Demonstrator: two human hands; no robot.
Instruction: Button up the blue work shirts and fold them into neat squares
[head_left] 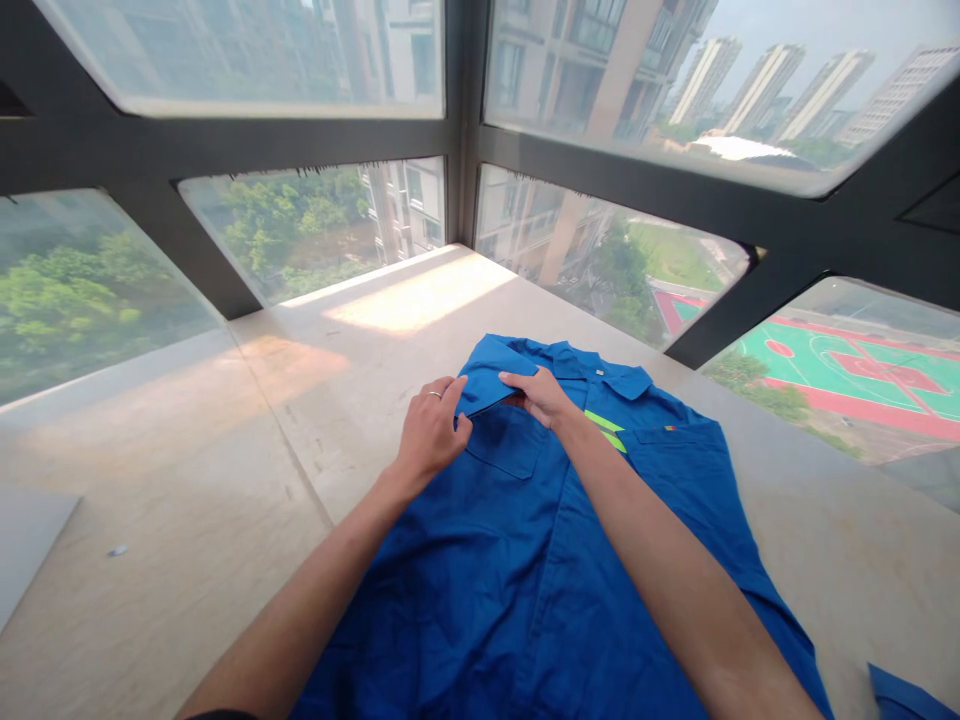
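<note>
A blue work jacket [480, 540] lies front up, its collar toward the window corner. Yellow-green strips [604, 430] and chest pockets show on its front. My right hand [546, 398] pinches a folded-over piece of the cloth [491, 370] near the left shoulder, thumb on top and fingers underneath. A little orange-brown shows beneath this fold by the fingers. At the fold's left corner is my left hand [433, 428], a ring on one finger. Its forefinger and thumb close around the cloth edge, with part of the grip hidden.
The jacket rests on a pale stone ledge [300, 400] with a seam, below dark-framed windows [465, 130]. A white flat panel [30, 540] lies at the left edge, near a small shiny scrap [118, 550]. Another blue cloth piece [907, 695] shows at lower right.
</note>
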